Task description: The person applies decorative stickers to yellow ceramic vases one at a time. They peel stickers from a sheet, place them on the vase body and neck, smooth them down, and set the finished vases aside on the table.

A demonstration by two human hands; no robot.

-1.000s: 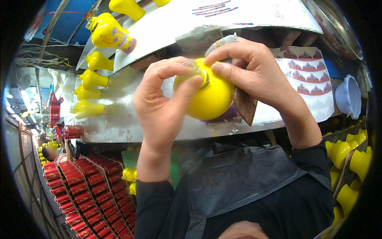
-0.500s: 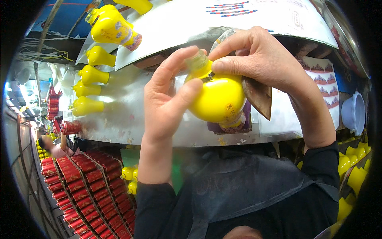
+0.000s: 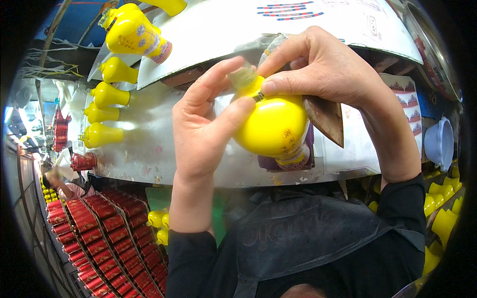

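The round-shouldered yellow bottle [image 3: 271, 124] is smooth and glossy, its clear neck [image 3: 242, 78] glassy. The long grey workbench [image 3: 144, 134] has a scuffed sheen; near its right edge, the white, dark-red-patterned sheet [image 3: 405, 97] looks like smooth paper. The black bib apron [image 3: 298, 233] is matt cloth.

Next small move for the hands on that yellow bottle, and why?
Probably have the right hand press its thumb along the dark strip, while the left hand steadies the yellow bottle: both thumb tips sit at the strip, below the clear neck. Whether it's fully stuck down can't be seen.
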